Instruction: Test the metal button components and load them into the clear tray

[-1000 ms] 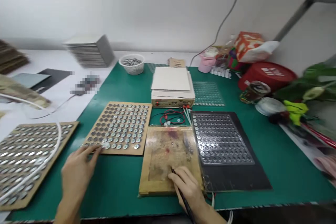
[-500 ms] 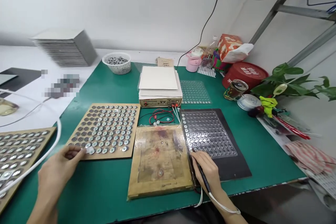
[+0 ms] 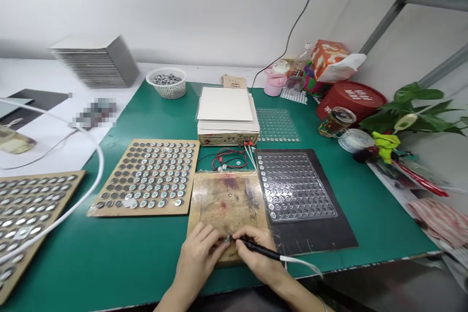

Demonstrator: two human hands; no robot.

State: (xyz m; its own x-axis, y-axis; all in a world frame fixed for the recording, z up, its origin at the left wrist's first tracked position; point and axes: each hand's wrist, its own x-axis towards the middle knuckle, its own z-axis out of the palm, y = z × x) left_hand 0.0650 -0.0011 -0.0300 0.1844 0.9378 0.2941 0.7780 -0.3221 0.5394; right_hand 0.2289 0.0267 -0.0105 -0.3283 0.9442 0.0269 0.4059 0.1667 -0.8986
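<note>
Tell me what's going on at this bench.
A person is working with both hands on a stained wooden board. The left hand is at a small metal piece, and the right hand grips a black pen-shaped tool on a white cable, its tip by that piece. A wooden tray of metal discs lies to the left, and a clear blister tray lies to the right, on a black sheet.

Bare left hand, bare right hand, slender fingers, bare forearms
</note>
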